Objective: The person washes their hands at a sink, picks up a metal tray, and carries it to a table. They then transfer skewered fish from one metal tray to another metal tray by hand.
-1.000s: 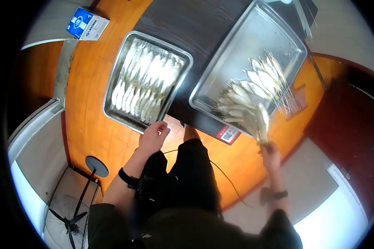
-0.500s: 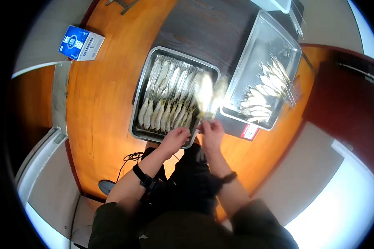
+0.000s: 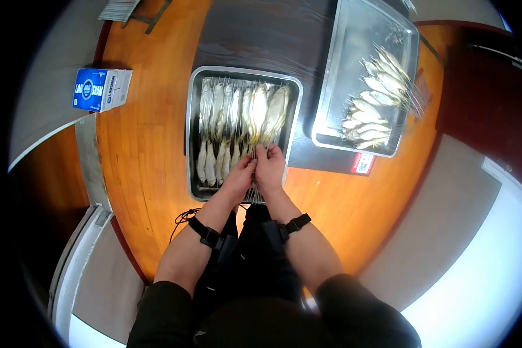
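The orange wooden table (image 3: 139,151) carries a dark mat (image 3: 261,40) with two steel trays side by side. The skewered fish (image 3: 267,110), lifted off the right tray (image 3: 354,52) a second ago by the right hand (image 3: 271,168), now lie over the right end of the left tray (image 3: 189,145), on the rows already there. The right hand and the left hand (image 3: 240,177) are both pinched shut on the skewer ends at the near rim. Only a narrow strip of mat separates the trays, while bare table lies open leftward to the blue box (image 3: 98,89).
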The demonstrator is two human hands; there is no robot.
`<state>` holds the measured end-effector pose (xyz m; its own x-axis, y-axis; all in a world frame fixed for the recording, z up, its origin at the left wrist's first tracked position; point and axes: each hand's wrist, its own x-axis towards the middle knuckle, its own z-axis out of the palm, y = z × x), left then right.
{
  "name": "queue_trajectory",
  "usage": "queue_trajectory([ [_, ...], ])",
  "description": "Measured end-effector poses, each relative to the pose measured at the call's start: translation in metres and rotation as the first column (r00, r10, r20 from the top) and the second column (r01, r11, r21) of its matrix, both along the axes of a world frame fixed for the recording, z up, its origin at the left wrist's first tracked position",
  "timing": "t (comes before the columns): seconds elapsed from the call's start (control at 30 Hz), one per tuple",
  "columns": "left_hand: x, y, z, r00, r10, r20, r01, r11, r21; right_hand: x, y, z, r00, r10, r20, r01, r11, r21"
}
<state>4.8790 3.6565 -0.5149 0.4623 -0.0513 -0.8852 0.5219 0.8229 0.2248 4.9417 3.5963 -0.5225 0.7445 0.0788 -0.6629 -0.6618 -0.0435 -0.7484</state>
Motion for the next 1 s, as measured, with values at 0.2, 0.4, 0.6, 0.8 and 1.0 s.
queue_trajectory([
  [0.2,-0.005,-0.017,-0.023,1.0,0.027,0.01,-0.029,0.984,0.175,0.001,-0.003,-0.006,0.992,0.114,0.061,-0.093,0.954,-0.285],
  [0.4,0.002,-0.006,-0.008,0.999,0.01,-0.041,-0.005,0.993,0.115,0.006,-0.005,0.004,0.99,0.131,0.06,-0.102,0.93,-0.352],
  [0.6,0.008,-0.009,-0.011,0.998,0.056,-0.037,-0.053,0.996,0.073,0.012,-0.015,-0.008,0.976,-0.133,-0.172,0.116,0.988,-0.106],
  [0.8,0.009,-0.009,-0.005,0.994,0.098,-0.051,-0.095,0.993,0.066,0.03,-0.029,-0.009,0.846,-0.1,-0.524,0.205,0.968,0.145],
  [1.0,0.007,-0.012,-0.008,0.999,0.03,-0.037,-0.022,0.977,0.214,0.033,-0.031,-0.005,0.858,-0.084,-0.508,0.202,0.962,0.183],
])
